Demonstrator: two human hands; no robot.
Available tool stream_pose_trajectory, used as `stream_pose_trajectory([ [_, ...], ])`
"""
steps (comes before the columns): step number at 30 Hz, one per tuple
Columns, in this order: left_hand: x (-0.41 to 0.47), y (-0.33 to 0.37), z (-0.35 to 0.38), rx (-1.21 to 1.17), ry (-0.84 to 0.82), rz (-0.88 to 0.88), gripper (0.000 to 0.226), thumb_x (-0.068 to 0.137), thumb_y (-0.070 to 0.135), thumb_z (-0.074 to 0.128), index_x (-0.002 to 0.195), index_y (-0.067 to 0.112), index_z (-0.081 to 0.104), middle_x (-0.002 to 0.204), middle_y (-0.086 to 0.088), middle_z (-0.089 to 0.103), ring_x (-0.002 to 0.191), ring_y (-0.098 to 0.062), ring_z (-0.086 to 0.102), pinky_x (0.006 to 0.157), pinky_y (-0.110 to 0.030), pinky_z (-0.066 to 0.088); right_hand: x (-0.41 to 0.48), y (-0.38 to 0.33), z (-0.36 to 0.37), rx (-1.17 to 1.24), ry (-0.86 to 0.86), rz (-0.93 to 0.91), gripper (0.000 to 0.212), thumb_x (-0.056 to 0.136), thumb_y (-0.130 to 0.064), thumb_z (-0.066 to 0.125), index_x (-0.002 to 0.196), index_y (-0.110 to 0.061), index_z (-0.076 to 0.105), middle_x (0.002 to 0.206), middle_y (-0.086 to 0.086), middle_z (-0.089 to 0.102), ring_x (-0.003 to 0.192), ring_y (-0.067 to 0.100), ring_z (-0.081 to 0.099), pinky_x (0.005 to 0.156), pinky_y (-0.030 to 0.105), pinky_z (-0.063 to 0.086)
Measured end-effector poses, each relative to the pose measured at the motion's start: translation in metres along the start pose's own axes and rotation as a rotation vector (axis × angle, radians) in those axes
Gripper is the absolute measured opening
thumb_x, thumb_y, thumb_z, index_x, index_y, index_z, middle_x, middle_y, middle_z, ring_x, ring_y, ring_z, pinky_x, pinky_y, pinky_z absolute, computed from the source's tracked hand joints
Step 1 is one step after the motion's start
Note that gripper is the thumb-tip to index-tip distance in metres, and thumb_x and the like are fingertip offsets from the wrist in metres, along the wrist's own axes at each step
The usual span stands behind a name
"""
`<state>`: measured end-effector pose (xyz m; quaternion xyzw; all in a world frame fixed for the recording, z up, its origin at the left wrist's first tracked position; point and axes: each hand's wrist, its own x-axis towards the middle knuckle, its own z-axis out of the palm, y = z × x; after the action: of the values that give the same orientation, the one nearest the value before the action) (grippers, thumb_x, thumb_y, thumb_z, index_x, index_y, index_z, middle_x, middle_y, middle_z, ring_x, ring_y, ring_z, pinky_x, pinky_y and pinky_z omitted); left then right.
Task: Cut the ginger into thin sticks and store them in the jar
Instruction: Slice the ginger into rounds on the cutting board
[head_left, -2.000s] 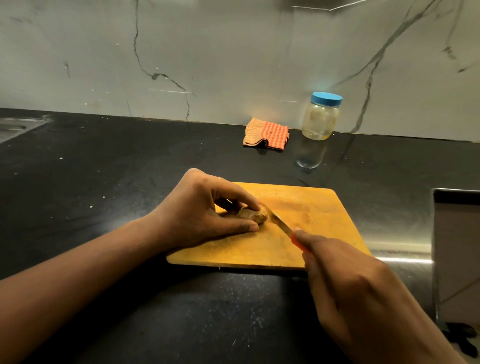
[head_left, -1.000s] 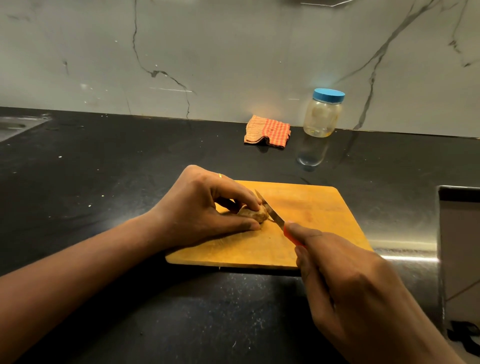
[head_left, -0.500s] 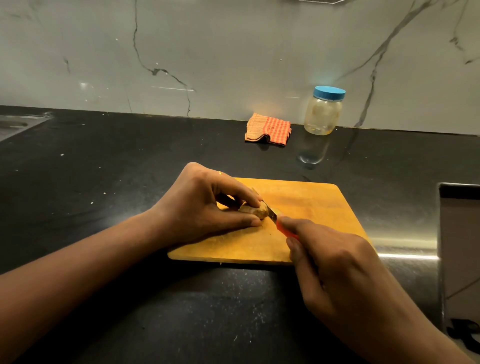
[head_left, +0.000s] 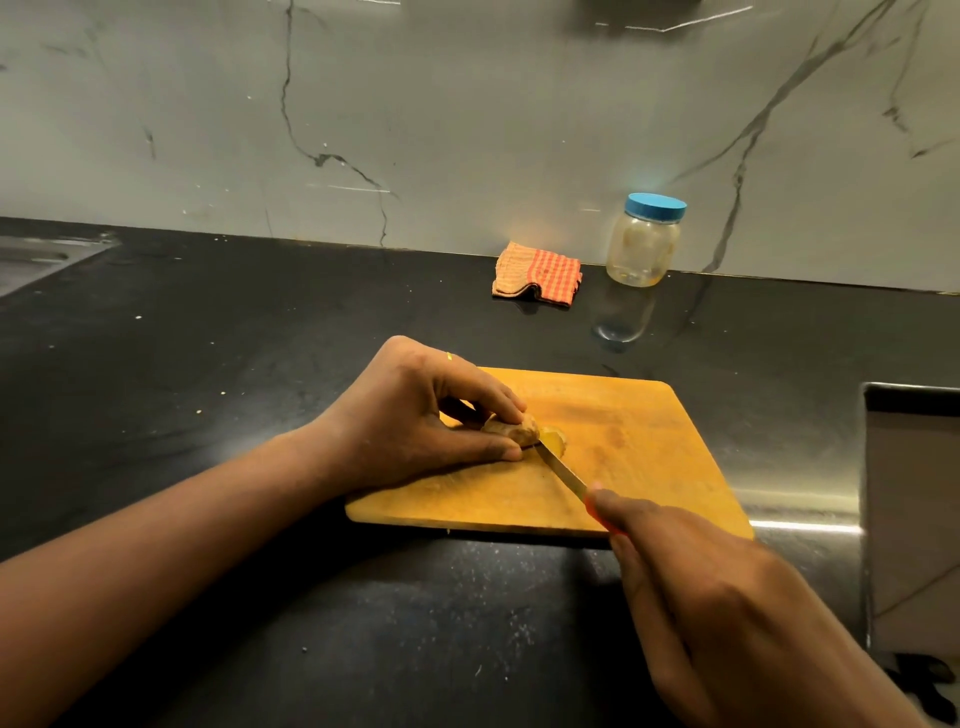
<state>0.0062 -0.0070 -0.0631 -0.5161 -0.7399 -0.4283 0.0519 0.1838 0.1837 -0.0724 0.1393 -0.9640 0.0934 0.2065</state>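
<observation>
near the middle of the cutting board (head_left: 649, 441) the left hand (head_left: 415, 415) pinched the ginger (head_left: 511, 432); the right hand (head_left: 717, 613) gripped the knife (head_left: 561, 467), blade at the ginger's cut end. the pinch looked best kept back from the blade, slices thin. the jar (head_left: 643, 244) stood beyond the board.

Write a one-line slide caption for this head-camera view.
Left hand steadies ginger on a wooden board while the right hand slices it with a knife.

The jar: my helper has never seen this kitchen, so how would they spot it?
Follow the black counter to the marble wall. Right of the orange checked cloth stands the jar: clear, upright, with a blue lid.
</observation>
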Motion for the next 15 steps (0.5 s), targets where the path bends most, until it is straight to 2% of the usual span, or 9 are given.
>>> stream_pose_trajectory([
  [3,0.0,0.001,-0.001,0.009,-0.007,0.02,0.026,0.078,0.023,0.082,0.1,0.01,0.078,0.103,0.001,0.076,0.093,-0.009,0.073,0.078,-0.028,0.061,0.001,-0.002,0.0,0.014,0.033,0.013,0.042,0.082,-0.018,0.046,0.114,0.0,0.067,0.081,0.005,0.071,0.061,0.015,0.067,0.052,0.026,0.052],
  [7,0.0,0.001,-0.001,0.014,-0.013,0.035,0.024,0.079,0.02,0.082,0.1,0.011,0.078,0.103,0.001,0.075,0.092,-0.01,0.073,0.078,-0.028,0.061,0.008,-0.002,0.002,0.036,0.054,0.039,0.036,0.076,-0.008,0.061,0.111,0.002,0.068,0.085,0.006,0.072,0.066,0.012,0.068,0.064,0.015,0.048],
  [11,0.0,0.001,-0.002,0.018,-0.015,0.038,0.022,0.08,0.019,0.081,0.1,0.011,0.078,0.103,0.002,0.075,0.091,-0.008,0.073,0.078,-0.028,0.061,0.014,-0.005,-0.002,0.088,0.073,0.06,0.039,0.078,-0.011,0.06,0.114,0.0,0.067,0.09,0.004,0.073,0.07,0.01,0.068,0.069,0.016,0.049],
  [15,0.001,0.001,-0.002,0.026,-0.013,0.05,0.022,0.08,0.021,0.081,0.1,0.012,0.078,0.103,0.004,0.075,0.093,-0.005,0.072,0.078,-0.027,0.061,0.018,-0.008,-0.002,0.051,0.102,0.032,0.04,0.072,-0.01,0.064,0.11,0.002,0.068,0.087,0.005,0.073,0.066,0.01,0.068,0.071,0.015,0.049],
])
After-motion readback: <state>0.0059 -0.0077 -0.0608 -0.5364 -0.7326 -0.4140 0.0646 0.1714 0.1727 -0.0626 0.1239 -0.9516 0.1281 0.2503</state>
